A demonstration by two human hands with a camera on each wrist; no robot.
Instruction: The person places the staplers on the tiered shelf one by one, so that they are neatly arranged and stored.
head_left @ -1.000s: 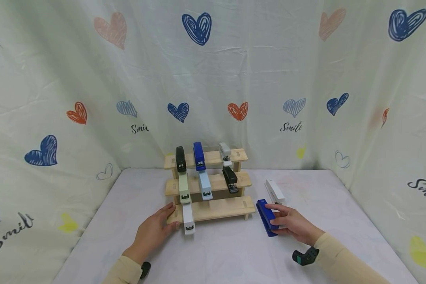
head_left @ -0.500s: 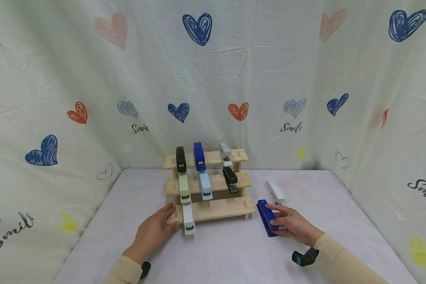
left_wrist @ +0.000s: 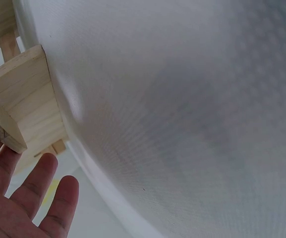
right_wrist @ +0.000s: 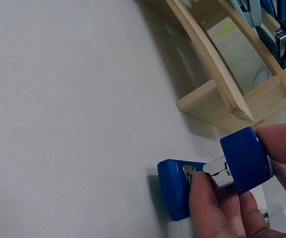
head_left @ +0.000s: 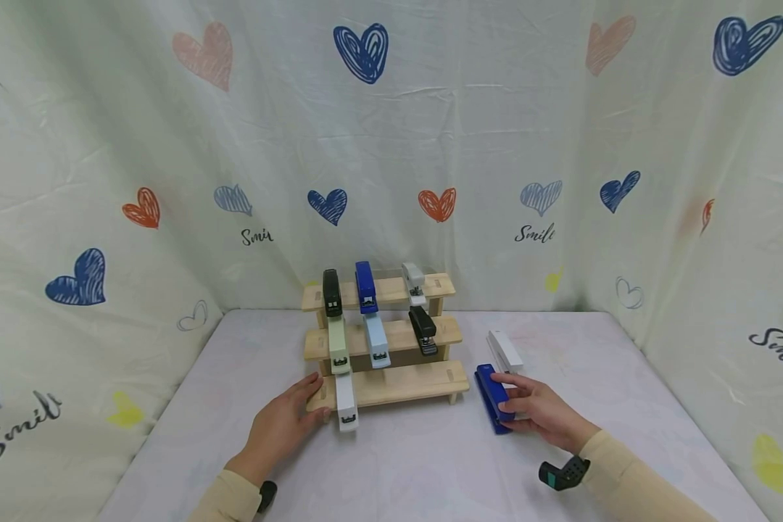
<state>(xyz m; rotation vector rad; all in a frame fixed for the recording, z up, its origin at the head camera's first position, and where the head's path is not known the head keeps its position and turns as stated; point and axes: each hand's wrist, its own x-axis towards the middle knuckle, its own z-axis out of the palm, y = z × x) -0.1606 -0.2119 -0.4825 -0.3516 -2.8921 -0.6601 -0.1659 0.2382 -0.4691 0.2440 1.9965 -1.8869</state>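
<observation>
At the left end of the three-tier wooden stand (head_left: 404, 384), my left hand (head_left: 283, 424) grips the bottom board between thumb and fingers. The left wrist view shows a fingertip against the board's end (left_wrist: 6, 124), with two other fingers extended beside it. My right hand (head_left: 541, 413) pinches a blue stapler (head_left: 492, 399) to the right of the stand. In the right wrist view its upper arm (right_wrist: 247, 158) lies between thumb and fingers, angled away from the base (right_wrist: 172, 191). Close behind it lies a white stapler (head_left: 505, 351), partly hidden by the right hand.
Across the top tier stand black (head_left: 332, 291), blue (head_left: 366, 286) and grey (head_left: 414, 281) staplers. Pale green (head_left: 338, 344), light blue (head_left: 377, 341) and black (head_left: 423, 330) ones occupy the middle. A white stapler (head_left: 346, 402) overhangs the bottom tier's front. Behind hangs a heart-patterned curtain (head_left: 391, 145).
My right hand has shifted very slightly right with the blue stapler. The left hand keeps its place on the stand.
</observation>
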